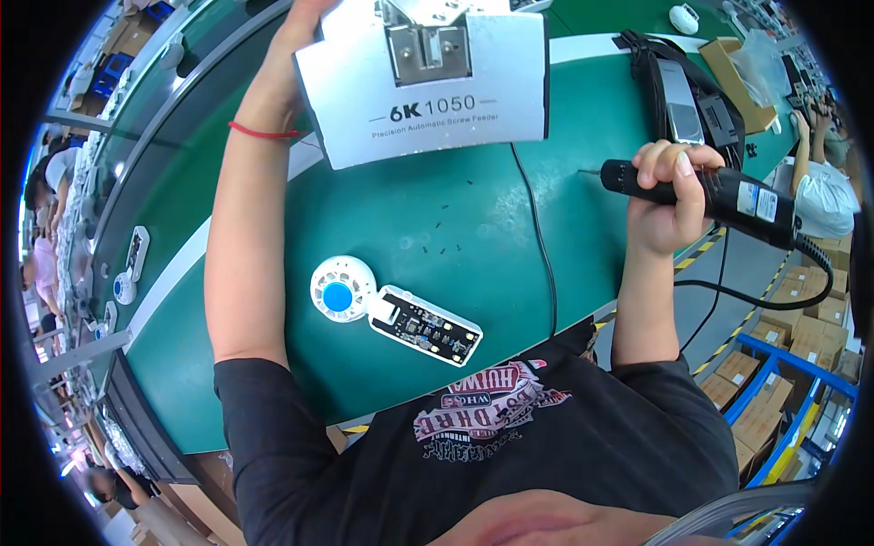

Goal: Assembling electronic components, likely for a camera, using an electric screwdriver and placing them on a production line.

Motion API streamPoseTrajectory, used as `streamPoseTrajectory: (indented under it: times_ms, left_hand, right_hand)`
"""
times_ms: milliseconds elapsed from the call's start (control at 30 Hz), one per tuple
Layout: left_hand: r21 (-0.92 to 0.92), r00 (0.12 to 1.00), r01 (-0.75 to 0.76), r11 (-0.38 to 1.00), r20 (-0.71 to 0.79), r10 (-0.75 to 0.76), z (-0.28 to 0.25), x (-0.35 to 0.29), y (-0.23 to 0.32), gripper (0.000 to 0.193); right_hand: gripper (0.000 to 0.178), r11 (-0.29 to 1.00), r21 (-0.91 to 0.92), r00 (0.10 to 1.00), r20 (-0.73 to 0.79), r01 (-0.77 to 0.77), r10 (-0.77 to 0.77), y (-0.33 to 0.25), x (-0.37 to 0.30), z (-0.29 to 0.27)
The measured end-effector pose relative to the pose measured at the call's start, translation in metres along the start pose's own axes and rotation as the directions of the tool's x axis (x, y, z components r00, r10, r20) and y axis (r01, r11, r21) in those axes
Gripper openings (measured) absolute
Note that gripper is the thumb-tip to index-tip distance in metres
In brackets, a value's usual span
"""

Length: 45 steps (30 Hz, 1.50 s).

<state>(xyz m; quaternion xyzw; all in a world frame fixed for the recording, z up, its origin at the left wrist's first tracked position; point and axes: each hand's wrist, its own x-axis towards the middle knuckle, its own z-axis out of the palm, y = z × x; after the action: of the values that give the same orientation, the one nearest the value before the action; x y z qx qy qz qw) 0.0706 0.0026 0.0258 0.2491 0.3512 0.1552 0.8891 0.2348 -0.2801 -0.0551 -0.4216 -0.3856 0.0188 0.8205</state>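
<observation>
Against the left side of a silver-white screw feeder box [423, 118] at the top is my left hand [293, 45]. It grips the box, though most of its fingers are hidden behind it. The box looks tilted. My right hand [672, 187] is wrapped round a black electric screwdriver [742, 198], its thin bit pointing left over the table. Several small dark screws [443, 250] lie scattered below the feeder. Nearer me rests a small white fan [344, 289] with a blue centre, its handle open on a black circuit board [428, 326].
The green table [492, 209] has a black cable [539, 246] running across it. At the far right are a black bag-like item [645, 77] and a cardboard box [728, 73]. A conveyor [187, 173] runs along the left with fan parts [135, 259]. Co-workers sit beyond.
</observation>
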Motion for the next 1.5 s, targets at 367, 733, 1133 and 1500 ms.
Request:
streamPoseTrajectory:
  times_ms: [367, 733, 1133, 1500]
  left_hand:
    - [0.202, 0.968, -0.249, 0.947, 0.089, 0.236, -0.043, 0.041, -0.005, 0.052]
    - [-0.185, 0.581, 0.339, 0.923, 0.813, -0.05, -0.089, 0.142, 0.047, 0.053]
    - [0.086, 0.86, -0.282, 0.956, 0.465, 0.211, -0.055, 0.098, 0.02, 0.054]
    - [0.526, 0.794, -0.563, 0.637, 0.131, 0.594, -0.053, 0.079, 0.018, 0.056]
  right_hand:
    - [0.014, 0.999, -0.031, 0.999, -0.044, -0.023, 0.021, 0.009, 0.01, -0.012]
    - [0.026, 0.816, -0.543, 0.968, 0.024, -0.196, 0.248, -0.051, 0.007, -0.028]
    - [0.048, 0.971, -0.234, 0.962, 0.249, -0.054, 0.114, -0.074, -0.011, 0.041]
    - [0.045, 0.881, -0.435, 0.944, 0.328, 0.185, -0.036, -0.057, -0.013, 0.048]
